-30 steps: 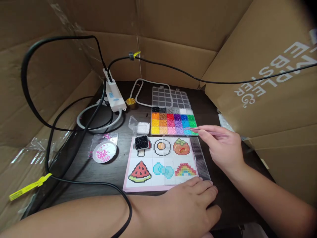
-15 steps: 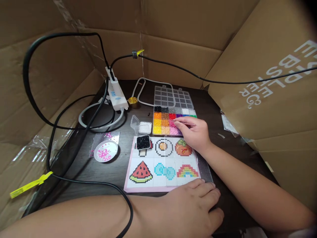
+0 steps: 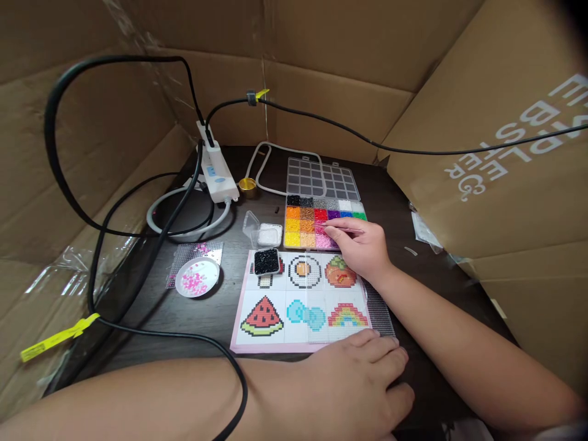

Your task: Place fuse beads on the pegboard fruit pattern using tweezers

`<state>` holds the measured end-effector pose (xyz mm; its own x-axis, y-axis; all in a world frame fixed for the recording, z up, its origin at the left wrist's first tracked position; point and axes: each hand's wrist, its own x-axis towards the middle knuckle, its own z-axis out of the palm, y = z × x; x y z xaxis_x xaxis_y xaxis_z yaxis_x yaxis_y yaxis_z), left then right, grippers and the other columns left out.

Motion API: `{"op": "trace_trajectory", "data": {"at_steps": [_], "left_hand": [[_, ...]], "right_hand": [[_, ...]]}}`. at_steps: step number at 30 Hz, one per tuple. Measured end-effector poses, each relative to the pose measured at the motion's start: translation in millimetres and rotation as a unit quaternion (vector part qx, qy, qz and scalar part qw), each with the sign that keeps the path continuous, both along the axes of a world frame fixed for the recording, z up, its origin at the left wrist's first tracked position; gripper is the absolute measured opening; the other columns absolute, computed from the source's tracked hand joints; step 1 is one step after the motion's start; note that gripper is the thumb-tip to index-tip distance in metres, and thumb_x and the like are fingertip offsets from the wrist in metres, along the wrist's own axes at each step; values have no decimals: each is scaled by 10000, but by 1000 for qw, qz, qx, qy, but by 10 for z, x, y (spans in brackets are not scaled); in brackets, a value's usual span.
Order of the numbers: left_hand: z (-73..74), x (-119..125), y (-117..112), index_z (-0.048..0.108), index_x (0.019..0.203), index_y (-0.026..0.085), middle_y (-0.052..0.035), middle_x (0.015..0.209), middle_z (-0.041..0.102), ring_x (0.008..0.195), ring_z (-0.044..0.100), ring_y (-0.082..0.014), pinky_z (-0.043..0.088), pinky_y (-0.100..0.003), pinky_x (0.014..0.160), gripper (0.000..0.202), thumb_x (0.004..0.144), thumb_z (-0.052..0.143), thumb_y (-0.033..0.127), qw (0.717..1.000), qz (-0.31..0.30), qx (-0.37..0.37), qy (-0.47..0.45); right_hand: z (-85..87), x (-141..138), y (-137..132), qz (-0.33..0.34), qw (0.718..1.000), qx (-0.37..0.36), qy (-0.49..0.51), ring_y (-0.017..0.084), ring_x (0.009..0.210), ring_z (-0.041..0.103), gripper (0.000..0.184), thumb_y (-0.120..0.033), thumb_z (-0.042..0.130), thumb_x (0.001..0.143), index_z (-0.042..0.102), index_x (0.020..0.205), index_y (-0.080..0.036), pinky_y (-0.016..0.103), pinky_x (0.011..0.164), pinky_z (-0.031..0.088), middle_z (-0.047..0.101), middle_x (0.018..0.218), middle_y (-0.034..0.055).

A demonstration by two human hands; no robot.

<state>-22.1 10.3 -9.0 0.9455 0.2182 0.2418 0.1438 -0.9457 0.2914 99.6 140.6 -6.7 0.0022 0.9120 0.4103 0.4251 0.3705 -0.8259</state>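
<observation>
1. While the right hand (image 3: 365, 245) is poised at the right front of the compartmented bead box (image 3: 307, 247), its thumb and fingers are closed around the pink tweezers (image 3: 349, 229)
2. Leftward from that hand, the tweezer tips come over the third column of the bead box from its left, about where the rose-pink beads (image 3: 318, 230) lie; whether they touch or pinch one is too small to tell
3. Well in front of the bead box lies the left hand (image 3: 362, 383), palm down, fingers loosely spread on the near edge of the clear pegboard (image 3: 379, 306), grasping nothing visible; the right hand is clearly nearer the box
4. Roughly along the front edge of the bead box runs the tweezers' long axis, tips pointing left, the rear end towards the right
5. Just in front of the bead box is the pattern sheet (image 3: 294, 344), partly under the pegboard
</observation>
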Motion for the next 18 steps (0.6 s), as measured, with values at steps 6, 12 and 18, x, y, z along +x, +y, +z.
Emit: {"op": "trace_trajectory", "data": {"at_steps": [6,12,18], "left_hand": [[2,5,-10,628,1175,151,-149,1379,523,1310,447,-286,321,-396,1102,457,904,549,510,1000,3,1,-5],[-6,9,-9,638,1163,149,-152,1373,529,1292,461,-283,339,-396,1083,453,895,564,508,1000,3,-2,-9],[-27,7,-10,633,1175,138,-170,1371,525,1294,462,-295,347,-408,1068,473,903,547,515,1000,-1,-5,-17]], "right_hand": [[6,2,3,-3,1000,-5,-4,195,788,730,86,-236,702,800,779,825,-205,331,762,602,773,840,41],[22,-8,-2,-11,1000,-7,-16,199,793,733,83,-228,705,791,780,820,-211,333,765,608,774,836,40],[17,-16,-2,-26,1000,-12,-6,204,801,736,83,-234,712,781,781,818,-207,343,781,612,776,847,42]]}}
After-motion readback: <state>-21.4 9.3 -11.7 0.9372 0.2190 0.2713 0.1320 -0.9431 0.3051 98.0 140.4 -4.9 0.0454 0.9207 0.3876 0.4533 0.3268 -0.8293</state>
